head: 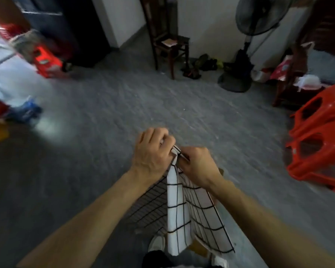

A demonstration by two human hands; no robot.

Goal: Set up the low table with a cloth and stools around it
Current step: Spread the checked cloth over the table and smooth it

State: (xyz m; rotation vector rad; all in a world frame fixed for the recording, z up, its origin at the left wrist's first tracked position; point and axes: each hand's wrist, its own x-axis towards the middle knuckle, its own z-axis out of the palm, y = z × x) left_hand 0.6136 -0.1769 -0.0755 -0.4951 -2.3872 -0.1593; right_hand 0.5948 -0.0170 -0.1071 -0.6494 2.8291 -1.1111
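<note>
Both hands were raised close together over the grey concrete floor [124, 105], each gripping the top edge of a white cloth with a black grid pattern [177, 209]. The left hand [153, 149] had its fingers curled over a bunched corner of it; the right hand [197, 165] pinched the edge just beside, knuckles almost touching the left. The rest of the cloth hung down between the forearms toward the person's feet.

No low table was in view. A stack of red plastic stools [317, 140] stood near the floor's right edge.

The step in hand looked like finding the corners to open the cloth. The next move would probably call for parting the hands along the edge and locating the table.
</note>
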